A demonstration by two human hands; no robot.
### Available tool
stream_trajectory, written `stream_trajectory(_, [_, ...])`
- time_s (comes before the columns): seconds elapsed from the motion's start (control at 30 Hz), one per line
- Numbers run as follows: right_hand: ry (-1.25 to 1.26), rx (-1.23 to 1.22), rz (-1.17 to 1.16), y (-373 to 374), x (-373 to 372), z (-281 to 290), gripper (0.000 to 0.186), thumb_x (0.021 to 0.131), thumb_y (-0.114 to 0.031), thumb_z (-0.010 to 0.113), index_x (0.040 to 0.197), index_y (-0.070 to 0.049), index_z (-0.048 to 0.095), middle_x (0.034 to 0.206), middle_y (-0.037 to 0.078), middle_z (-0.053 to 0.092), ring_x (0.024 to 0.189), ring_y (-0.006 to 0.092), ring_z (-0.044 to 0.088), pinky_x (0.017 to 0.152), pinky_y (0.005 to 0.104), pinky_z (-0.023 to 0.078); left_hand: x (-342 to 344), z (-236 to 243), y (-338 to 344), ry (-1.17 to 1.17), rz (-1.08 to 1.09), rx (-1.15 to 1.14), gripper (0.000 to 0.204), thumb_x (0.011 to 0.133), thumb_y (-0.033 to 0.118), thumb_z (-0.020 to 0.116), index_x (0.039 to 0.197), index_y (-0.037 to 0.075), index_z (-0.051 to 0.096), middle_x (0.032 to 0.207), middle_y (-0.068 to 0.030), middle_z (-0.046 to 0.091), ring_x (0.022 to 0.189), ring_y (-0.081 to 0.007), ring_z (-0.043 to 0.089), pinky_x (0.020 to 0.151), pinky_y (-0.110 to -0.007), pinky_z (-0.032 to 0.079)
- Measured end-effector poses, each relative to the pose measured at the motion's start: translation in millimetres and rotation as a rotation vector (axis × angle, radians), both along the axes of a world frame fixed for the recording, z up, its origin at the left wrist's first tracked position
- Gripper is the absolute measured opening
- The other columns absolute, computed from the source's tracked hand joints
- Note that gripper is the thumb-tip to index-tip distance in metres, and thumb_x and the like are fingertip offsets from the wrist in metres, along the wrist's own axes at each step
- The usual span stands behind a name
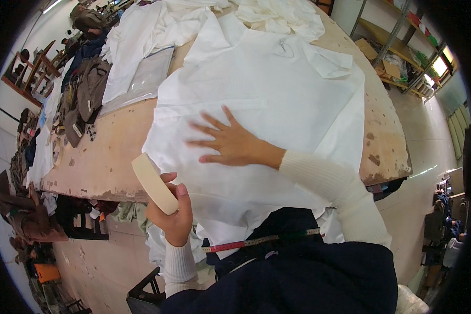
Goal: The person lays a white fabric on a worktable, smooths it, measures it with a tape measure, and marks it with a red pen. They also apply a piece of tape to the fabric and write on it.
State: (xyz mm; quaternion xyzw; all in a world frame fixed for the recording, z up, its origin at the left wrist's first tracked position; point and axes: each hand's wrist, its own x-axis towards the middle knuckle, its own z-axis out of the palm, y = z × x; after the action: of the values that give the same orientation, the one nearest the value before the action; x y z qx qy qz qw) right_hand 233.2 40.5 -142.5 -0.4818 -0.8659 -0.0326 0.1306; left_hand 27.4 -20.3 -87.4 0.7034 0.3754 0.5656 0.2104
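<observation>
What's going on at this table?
A person's left hand holds a thick cream-coloured roll, apparently tape, by the near edge of a light-brown wooden table. Their right hand is spread, palm down, over a white fabric garment, its lower part hanging off the edge. Crumpled white cloth lies beyond it.

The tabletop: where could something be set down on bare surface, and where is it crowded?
Bare: a wide left patch of tabletop between the clear plastic bag, the brown garments and the spread white garment; also a right strip between that garment and the tabletop's rim. Crowded: the far side, under bunched white cloth, and the middle, under that garment.
</observation>
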Motion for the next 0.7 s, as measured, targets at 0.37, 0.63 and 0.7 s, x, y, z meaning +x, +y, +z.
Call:
stream_trajectory(0.37, [0.177, -0.056, -0.146, -3, 8, 10, 0.048, 0.098, -0.042, 0.034, 0.141, -0.021, 0.033, 0.147, 0.008, 0.028, 0.138, 0.0274, 0.022, 0.110, 0.0520, 0.014, 5, 6, -8, -0.110, -0.115, -0.076, 0.017, 0.079, 0.012, 0.067, 0.082, -0.003, 0.059, 0.070, -0.0055, 0.061, 0.053, -0.0080, 0.050, 0.050, -0.022, 0.039])
stream_trajectory(0.63, [0.792, -0.575, 0.227, -135, 41, 103, 0.043, 0.082, -0.029, 0.067, 0.115, -0.004, 0.056, 0.104, 0.010, 0.058, 0.088, 0.0237, 0.051, 0.075, 0.0341, 0.042, 18, 17, -17, 0.133, -0.939, -0.504, 0.046, 0.070, 0.043, 0.077, 0.074, 0.001, 0.059, 0.058, -0.0022, 0.054, 0.048, -0.0155, 0.050, 0.050, -0.024, 0.040])
stream_trajectory(0.7, [0.879, -0.479, 0.155, -178, 54, 88, 0.038, 0.084, -0.035, 0.064, 0.107, -0.005, 0.058, 0.091, 0.012, 0.057, 0.075, 0.0279, 0.053, 0.070, 0.0356, 0.041, 34, 32, -16, 0.374, -1.142, -0.447, 0.042, 0.074, 0.041, 0.074, 0.084, 0.002, 0.061, 0.074, -0.0069, 0.058, 0.068, -0.0225, 0.058, 0.064, -0.030, 0.045])
